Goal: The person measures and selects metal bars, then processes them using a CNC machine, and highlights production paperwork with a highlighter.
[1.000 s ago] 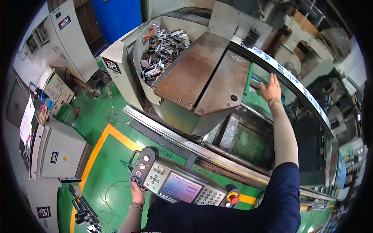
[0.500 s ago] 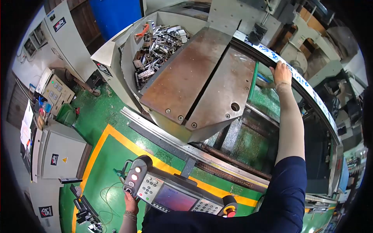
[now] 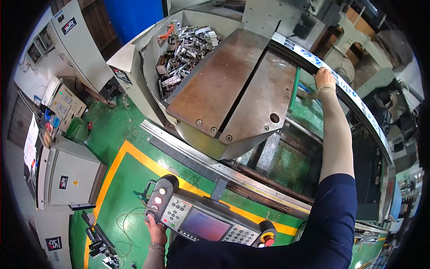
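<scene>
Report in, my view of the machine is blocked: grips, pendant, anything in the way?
Left grip shut on pendant. Right grip shut on curved rail. Rusty plate between them.

A pair of rust-stained steel plates slopes across the middle. Just up and left of the plates, a heap of metal parts fills a curved grey trough, and a blue drum stands beyond it. A green rod runs just beside the plates' right edge. Below and left of the plates, a yellow line crosses the green floor. A grey cabinet stands well off to their left.
</scene>
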A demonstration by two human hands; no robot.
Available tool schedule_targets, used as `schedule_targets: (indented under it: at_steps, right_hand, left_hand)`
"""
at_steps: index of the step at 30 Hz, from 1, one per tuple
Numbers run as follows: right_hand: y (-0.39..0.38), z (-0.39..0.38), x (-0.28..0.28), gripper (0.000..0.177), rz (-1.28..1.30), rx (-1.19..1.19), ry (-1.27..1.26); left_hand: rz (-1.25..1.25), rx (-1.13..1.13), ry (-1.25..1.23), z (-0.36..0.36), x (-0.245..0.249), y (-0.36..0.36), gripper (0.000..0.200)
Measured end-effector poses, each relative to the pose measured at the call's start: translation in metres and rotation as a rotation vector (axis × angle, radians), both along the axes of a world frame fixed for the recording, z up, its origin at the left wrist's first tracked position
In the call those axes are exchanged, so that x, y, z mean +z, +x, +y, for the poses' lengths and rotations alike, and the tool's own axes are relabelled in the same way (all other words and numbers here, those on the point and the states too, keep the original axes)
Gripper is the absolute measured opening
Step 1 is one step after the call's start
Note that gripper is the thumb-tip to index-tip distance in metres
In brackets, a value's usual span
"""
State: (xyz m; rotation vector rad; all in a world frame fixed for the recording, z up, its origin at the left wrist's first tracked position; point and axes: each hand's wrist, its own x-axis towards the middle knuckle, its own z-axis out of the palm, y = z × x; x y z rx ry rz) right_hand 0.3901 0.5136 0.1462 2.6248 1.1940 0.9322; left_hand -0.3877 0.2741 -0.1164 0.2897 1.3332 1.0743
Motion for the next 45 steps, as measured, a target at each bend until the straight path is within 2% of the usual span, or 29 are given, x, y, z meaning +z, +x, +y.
schedule_targets:
  at_steps: [7,13,19,25,28,40,43,45]
  right_hand:
    - [0.007,0.000,-0.001,0.048,0.013,0.036,0.008]
    - [0.009,0.006,-0.002,0.051,0.031,0.001,0.009]
    - [0.008,0.004,-0.002,0.050,-0.010,0.034,0.030]
    - [0.004,0.004,-0.001,0.050,-0.003,0.007,0.022]
    - [0.007,0.005,-0.003,0.052,-0.005,0.002,0.017]
    - [-0.003,0.001,0.003,0.053,0.004,-0.006,-0.004]
    - [-0.005,-0.002,0.003,0.051,-0.005,0.004,-0.001]
    - [-0.005,-0.001,0.004,0.051,-0.009,0.009,-0.001]
  left_hand:
    - [0.023,-0.072,-0.080,0.007,0.013,-0.002,0.068]
    - [-0.177,-0.098,-0.049,0.006,0.003,-0.017,0.058]
    - [0.036,-0.098,-0.090,0.006,0.002,-0.017,0.072]
    - [0.084,-0.172,-0.107,0.008,0.003,-0.022,0.083]
    - [0.157,-0.166,-0.160,0.009,0.006,-0.021,0.063]
    - [0.144,-0.201,-0.159,0.009,0.001,-0.028,0.068]
    - [0.008,-0.254,-0.130,0.010,0.000,-0.034,0.091]
    - [-0.140,-0.252,-0.089,0.011,-0.007,-0.041,0.089]
